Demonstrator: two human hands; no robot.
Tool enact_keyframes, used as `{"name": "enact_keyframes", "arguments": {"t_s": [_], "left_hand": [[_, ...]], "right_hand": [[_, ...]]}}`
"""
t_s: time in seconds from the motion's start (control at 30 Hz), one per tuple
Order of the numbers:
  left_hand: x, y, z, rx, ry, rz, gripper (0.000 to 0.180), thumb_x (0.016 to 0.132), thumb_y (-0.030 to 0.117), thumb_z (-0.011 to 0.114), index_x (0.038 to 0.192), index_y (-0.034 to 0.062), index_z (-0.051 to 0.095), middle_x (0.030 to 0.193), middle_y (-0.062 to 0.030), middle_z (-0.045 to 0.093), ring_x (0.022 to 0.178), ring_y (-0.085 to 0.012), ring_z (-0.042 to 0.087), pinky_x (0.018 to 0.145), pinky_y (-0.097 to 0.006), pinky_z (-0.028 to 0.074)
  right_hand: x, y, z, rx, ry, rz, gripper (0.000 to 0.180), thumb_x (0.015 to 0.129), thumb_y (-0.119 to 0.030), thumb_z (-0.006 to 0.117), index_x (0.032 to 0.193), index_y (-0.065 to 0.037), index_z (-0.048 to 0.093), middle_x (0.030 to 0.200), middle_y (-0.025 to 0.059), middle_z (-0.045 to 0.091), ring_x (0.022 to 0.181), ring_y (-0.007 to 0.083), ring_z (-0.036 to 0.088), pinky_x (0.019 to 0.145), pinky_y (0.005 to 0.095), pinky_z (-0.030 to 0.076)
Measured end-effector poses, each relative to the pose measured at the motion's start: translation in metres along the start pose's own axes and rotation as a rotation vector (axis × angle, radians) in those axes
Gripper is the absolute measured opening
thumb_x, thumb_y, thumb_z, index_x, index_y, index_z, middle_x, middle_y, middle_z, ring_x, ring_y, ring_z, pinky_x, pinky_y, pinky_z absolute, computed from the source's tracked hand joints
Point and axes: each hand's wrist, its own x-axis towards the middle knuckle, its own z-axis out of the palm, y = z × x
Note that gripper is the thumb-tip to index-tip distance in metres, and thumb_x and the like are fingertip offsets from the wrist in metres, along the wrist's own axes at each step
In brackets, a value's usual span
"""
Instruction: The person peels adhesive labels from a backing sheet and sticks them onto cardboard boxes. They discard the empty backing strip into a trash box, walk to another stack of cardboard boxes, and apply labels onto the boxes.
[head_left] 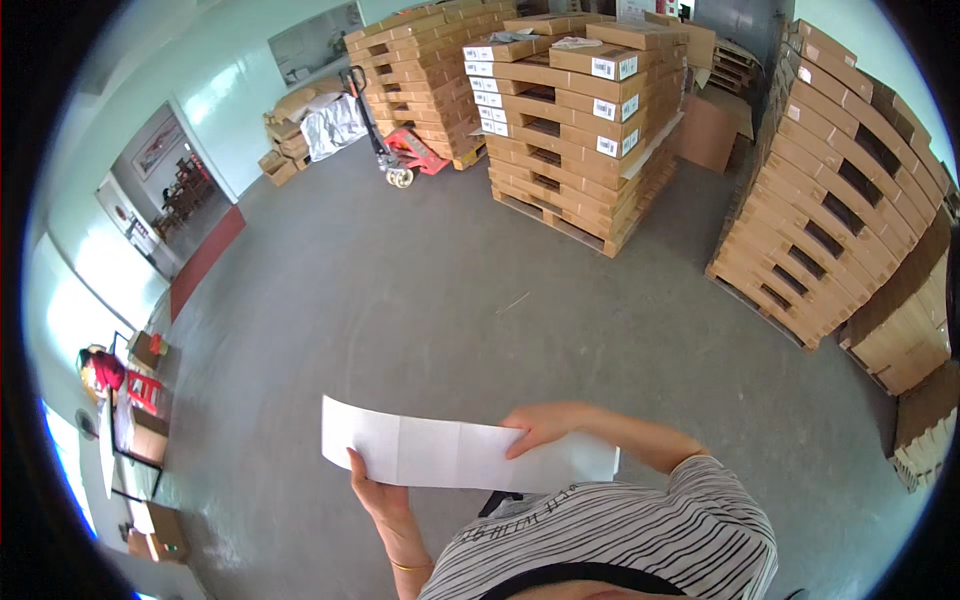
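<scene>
A long strip of white paper (430,450), with faint cross lines dividing it into sections, stretches across in front of my body. My left hand (375,490) grips its lower edge near the left end, thumb on the face toward me and the other fingers hidden behind. Toward the right part of the strip, my right hand (540,425) reaches over the top edge and pinches it, its fingers partly out of sight. The strip's left end bends slightly upward, and its right end lies against my right forearm.
Cartons on a wooden pallet (570,130) stand ahead, with another tall carton stack (820,200) at the right. A red pallet jack (410,150) is parked by a further stack. An open doorway (170,190) is at the left, above boxes (150,435) along the wall.
</scene>
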Motion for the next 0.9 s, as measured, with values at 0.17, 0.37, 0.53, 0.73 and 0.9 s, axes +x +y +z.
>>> {"name": "enact_keyframes", "arguments": {"t_s": [0.17, 0.37, 0.53, 0.73, 0.9], "left_hand": [[0.144, 0.012, 0.068, 0.061, 0.048, 0.009, 0.051, 0.094, 0.036, 0.052, 0.13, 0.0024, 0.041, 0.122, -0.0126, 0.054, 0.112, -0.0282, 0.054, 0.093, -0.045, 0.048], [0.295, -0.009, 0.142, 0.049, -0.017, 0.088, 0.052, 0.095, 0.037, 0.051, 0.132, 0.0014, 0.04, 0.123, -0.0143, 0.053, 0.113, -0.0292, 0.054, 0.094, -0.046, 0.048], [0.415, -0.035, 0.192, 0.065, -0.026, 0.168, 0.055, 0.094, 0.038, 0.051, 0.134, 0.0025, 0.038, 0.125, -0.0136, 0.052, 0.114, -0.029, 0.052, 0.095, -0.045, 0.046], [0.536, -0.045, 0.248, 0.125, 0.053, 0.324, 0.06, 0.093, 0.041, 0.052, 0.135, 0.0008, 0.035, 0.127, -0.0156, 0.049, 0.115, -0.0301, 0.052, 0.094, -0.046, 0.048], [0.653, -0.054, 0.257, 0.203, 0.067, 0.39, 0.062, 0.093, 0.042, 0.051, 0.136, 0.0002, 0.035, 0.128, -0.0172, 0.048, 0.117, -0.031, 0.051, 0.096, -0.046, 0.047]], "right_hand": [[0.032, 0.044, -0.103, 0.123, -0.049, 0.168, 0.044, 0.087, -0.038, 0.062, 0.107, 0.001, 0.062, 0.092, 0.0059, 0.065, 0.084, 0.0142, 0.058, 0.075, 0.0304, 0.046], [0.059, 0.128, -0.209, 0.401, 0.205, 0.261, 0.048, 0.088, -0.044, 0.06, 0.11, -0.001, 0.063, 0.095, 0.0079, 0.067, 0.087, 0.017, 0.059, 0.079, 0.0319, 0.045], [0.121, 0.16, -0.357, 0.18, 0.275, 0.302, 0.047, 0.091, -0.042, 0.058, 0.116, -0.003, 0.06, 0.098, 0.004, 0.065, 0.088, 0.0139, 0.058, 0.078, 0.0295, 0.046], [0.204, 0.174, -0.519, 0.138, 0.264, 0.054, 0.038, 0.095, -0.032, 0.054, 0.119, -0.003, 0.059, 0.097, 0.0031, 0.065, 0.087, 0.0106, 0.057, 0.077, 0.0264, 0.046], [0.268, 0.182, -0.638, 0.169, 0.135, 0.053, 0.035, 0.095, -0.027, 0.054, 0.118, -0.002, 0.059, 0.096, 0.0017, 0.065, 0.086, 0.0086, 0.056, 0.075, 0.0246, 0.046]]}}
